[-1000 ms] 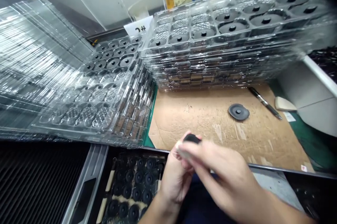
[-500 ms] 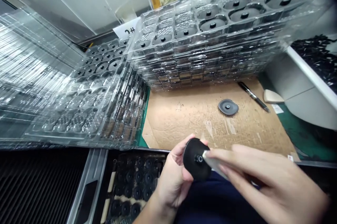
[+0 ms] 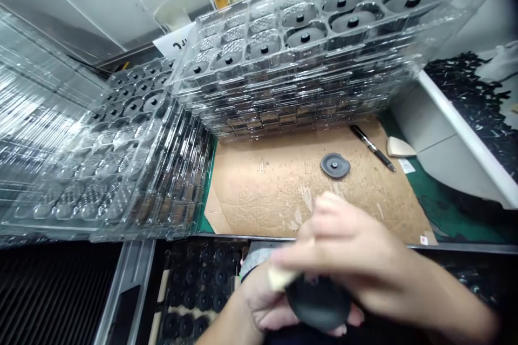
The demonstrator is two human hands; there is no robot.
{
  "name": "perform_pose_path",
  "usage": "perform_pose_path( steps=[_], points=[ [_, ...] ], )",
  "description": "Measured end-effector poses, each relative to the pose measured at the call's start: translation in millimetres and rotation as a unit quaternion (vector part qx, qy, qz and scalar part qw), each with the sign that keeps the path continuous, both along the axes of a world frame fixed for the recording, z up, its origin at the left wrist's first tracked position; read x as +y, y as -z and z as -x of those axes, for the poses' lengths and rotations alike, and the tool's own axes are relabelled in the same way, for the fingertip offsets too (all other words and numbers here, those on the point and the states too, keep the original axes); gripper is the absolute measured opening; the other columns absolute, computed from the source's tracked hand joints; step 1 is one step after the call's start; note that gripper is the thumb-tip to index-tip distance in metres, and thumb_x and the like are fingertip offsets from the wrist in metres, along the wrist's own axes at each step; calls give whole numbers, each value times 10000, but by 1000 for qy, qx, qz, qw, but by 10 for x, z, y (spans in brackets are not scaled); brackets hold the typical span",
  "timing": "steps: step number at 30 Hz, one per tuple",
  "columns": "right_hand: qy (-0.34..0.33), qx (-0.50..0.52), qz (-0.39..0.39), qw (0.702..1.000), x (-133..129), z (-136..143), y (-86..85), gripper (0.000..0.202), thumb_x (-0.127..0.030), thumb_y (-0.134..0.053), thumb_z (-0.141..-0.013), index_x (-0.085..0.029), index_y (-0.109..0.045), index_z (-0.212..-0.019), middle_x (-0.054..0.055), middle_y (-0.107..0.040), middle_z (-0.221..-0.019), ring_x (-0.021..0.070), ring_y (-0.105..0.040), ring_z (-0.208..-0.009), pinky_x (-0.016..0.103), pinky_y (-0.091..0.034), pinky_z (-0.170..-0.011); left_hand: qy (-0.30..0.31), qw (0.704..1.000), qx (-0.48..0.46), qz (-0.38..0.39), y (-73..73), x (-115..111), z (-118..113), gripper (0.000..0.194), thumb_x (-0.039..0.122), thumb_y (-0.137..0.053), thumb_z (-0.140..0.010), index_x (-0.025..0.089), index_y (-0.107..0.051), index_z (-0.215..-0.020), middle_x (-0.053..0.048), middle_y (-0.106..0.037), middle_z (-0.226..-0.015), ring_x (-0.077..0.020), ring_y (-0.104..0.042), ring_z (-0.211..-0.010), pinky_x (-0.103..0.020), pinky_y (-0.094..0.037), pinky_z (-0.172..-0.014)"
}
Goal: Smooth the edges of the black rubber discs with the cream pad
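Note:
My left hand (image 3: pixel 265 296) is closed around a black round rubber disc (image 3: pixel 319 304), holding it low in front of me from underneath. The disc is turned with a smooth dark face toward me. Across its upper edge lies my right hand (image 3: pixel 356 248), blurred by motion, with a small cream-coloured pad (image 3: pixel 280 277) pinched in its fingers. The pad touches or nearly touches the disc's upper left rim; blur hides the exact contact. A second, grey disc (image 3: pixel 335 166) with a small central hub lies on the cardboard sheet (image 3: pixel 251 194), beyond my hands.
Clear plastic trays (image 3: pixel 279 96) holding discs are stacked behind the cardboard, with another stack (image 3: pixel 133 172) at left. A black pen (image 3: pixel 372 146) and a cream wedge (image 3: pixel 400 147) lie at right, beside a white bin (image 3: pixel 457 123) of black scraps. A tray of discs (image 3: pixel 198 280) sits below.
My right hand has moved left over the disc, carrying the pad to its upper left rim. The held disc is lower and turned, its hub now hidden. The view has shifted slightly.

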State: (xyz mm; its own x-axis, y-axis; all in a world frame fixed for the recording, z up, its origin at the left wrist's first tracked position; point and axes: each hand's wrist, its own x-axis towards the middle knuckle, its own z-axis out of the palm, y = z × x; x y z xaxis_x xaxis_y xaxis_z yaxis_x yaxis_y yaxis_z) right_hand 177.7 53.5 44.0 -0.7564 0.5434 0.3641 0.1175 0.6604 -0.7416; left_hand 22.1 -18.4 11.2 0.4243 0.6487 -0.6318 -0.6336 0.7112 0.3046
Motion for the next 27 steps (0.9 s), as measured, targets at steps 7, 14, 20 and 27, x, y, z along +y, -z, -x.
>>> perform_pose_path(
  steps=[7,14,20,27],
  points=[
    [258,-191,80,944,75,-190,1137,368,-302,-432,-897,-263,-522,-1251,54,-614,-1067,170,-603,-891,302,-503,-747,54,972,-230,-13,101,55,83,449,269,-775,-585,166,-663,-1007,-93,-686,-957,-252,-675,-835,-284,-565,-650],
    [342,-199,37,918,-313,-165,1624,401,-369,-451,-869,-233,-543,-1235,125,-468,-1248,276,-549,-991,444,-477,-818,8,971,-232,-54,174,-10,184,516,240,-735,-652,173,-581,-1140,-107,-652,-1059,-272,-652,-922,-304,-559,-730],
    [343,-156,46,925,-104,-85,1493,329,-287,-359,-913,-206,-562,-1159,99,-570,-1107,218,-568,-991,378,-474,-854,5,974,-212,-76,151,-44,242,540,298,-766,-623,199,-582,-1121,-92,-640,-1081,-260,-640,-946,-301,-550,-750],
    [253,-140,98,952,-275,47,1333,276,-266,-426,-889,-240,-597,-1104,16,-667,-903,139,-637,-786,244,-524,-678,-46,987,-115,-101,127,-100,330,522,303,-781,-589,207,-622,-1077,-69,-634,-1090,-249,-622,-986,-315,-521,-820]
  ],
)
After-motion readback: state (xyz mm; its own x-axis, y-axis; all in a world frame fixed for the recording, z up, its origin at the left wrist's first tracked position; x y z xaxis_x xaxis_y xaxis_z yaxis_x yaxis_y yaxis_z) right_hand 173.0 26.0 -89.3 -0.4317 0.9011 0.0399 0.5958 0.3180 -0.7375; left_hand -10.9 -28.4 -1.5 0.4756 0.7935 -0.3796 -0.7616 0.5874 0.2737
